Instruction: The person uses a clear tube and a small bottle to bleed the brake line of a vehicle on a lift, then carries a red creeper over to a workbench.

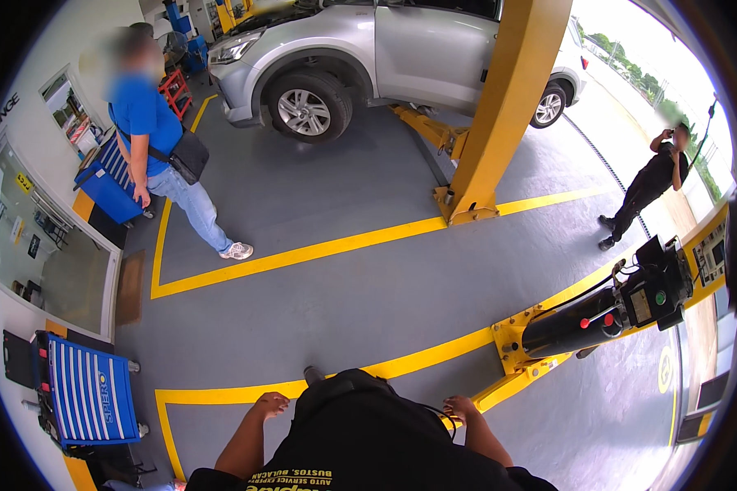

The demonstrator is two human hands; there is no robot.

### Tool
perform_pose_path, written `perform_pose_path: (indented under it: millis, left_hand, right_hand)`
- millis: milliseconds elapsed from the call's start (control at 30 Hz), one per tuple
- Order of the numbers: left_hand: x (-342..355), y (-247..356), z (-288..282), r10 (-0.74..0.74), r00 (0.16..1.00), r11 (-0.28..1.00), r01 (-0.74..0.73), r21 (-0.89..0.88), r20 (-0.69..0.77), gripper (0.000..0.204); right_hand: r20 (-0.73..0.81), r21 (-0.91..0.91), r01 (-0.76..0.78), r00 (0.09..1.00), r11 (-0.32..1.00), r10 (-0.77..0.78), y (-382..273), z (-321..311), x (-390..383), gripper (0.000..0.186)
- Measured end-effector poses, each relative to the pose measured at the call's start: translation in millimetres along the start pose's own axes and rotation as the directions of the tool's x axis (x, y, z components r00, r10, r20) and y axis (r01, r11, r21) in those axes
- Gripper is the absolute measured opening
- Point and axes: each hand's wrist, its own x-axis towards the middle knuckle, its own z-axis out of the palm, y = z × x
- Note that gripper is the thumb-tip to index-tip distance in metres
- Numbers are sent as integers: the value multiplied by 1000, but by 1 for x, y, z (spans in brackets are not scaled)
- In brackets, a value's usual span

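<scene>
My left hand (pixel 271 405) hangs at my left side, above the yellow floor line (pixel 229 396). Its fingers are loosely bent and apart, with nothing in them. On the other side, my right hand (pixel 462 407) is held out from my body with its fingers loose and no object seen in it. Nearest to it is the yellow lift arm (pixel 520 380) at the base of a lift post, some way off to the right. My black shirt (pixel 360 442) fills the lower middle. One dark shoe (pixel 313 375) shows ahead of me.
A silver car (pixel 336 49) stands ahead beside a yellow lift post (pixel 508 106). At right is a black lift power unit (pixel 581 323). Blue tool cabinets (pixel 94 389) line the left wall. One person in blue (pixel 143 123) is at left; another in black (pixel 651 184) is far right.
</scene>
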Motion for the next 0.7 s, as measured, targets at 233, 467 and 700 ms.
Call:
perform_pose_path:
  millis: [233, 467, 700]
  left_hand:
    - [38, -35, 15, 34, 996, 989, -21, -149, 85, 13]
    - [76, -40, 16, -76, 989, 987, 55, 152, 130, 16]
    - [74, -1, 1, 2, 989, 950, -47, 308, 145, 27]
  right_hand:
    - [367, -634, 633, 751, 443, -549, 50, -32, 50, 10]
    - [432, -852, 502, 834, 149, -343, 51, -31, 49, 17]
    - [480, -873, 483, 823, -71, -305, 65, -5, 22, 21]
